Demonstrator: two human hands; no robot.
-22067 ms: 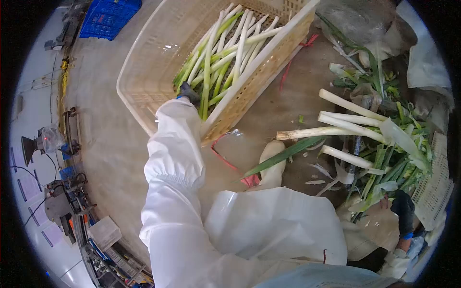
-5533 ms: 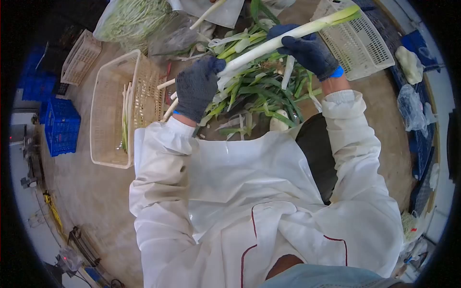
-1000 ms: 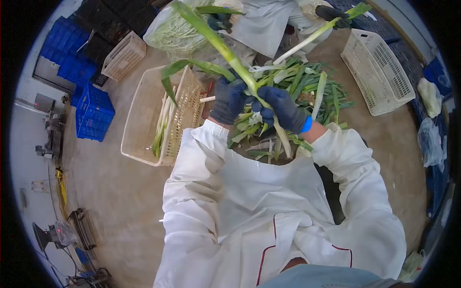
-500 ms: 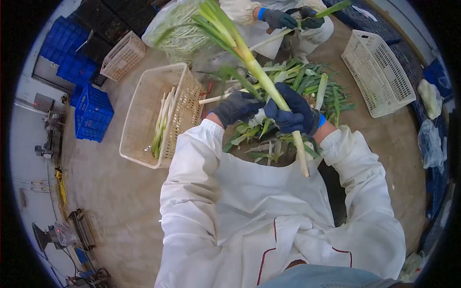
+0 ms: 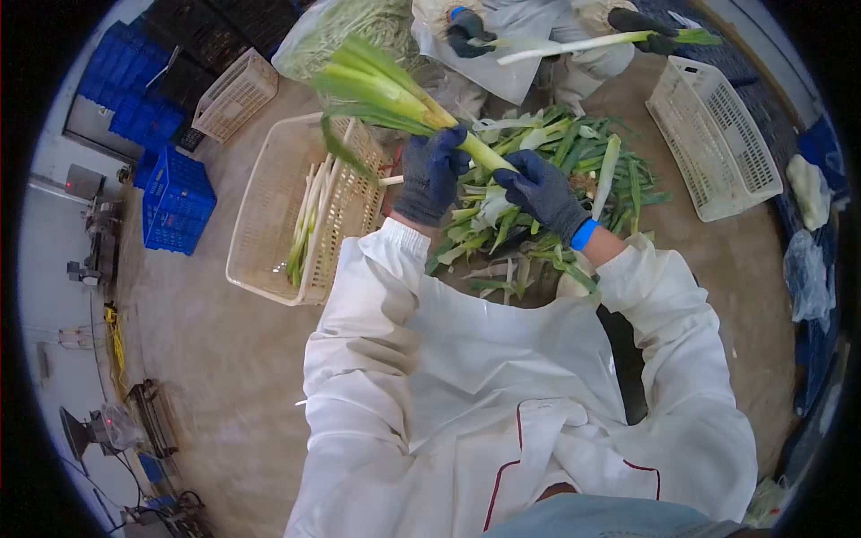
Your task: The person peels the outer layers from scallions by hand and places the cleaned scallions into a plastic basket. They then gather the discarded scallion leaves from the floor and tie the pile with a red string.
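The left hand [image 5: 432, 172] and the right hand [image 5: 543, 190] are both closed around one green onion [image 5: 408, 99], held up over the pile of leaves [image 5: 556, 166] on the floor. A basket [image 5: 269, 224] sits to the left.

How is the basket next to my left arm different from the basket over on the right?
The left basket holds a few trimmed leeks; the right basket looks bare inside. The left basket sits beside the person's left hand; the right basket lies past the leaf pile. Both are pale plastic mesh on the floor.
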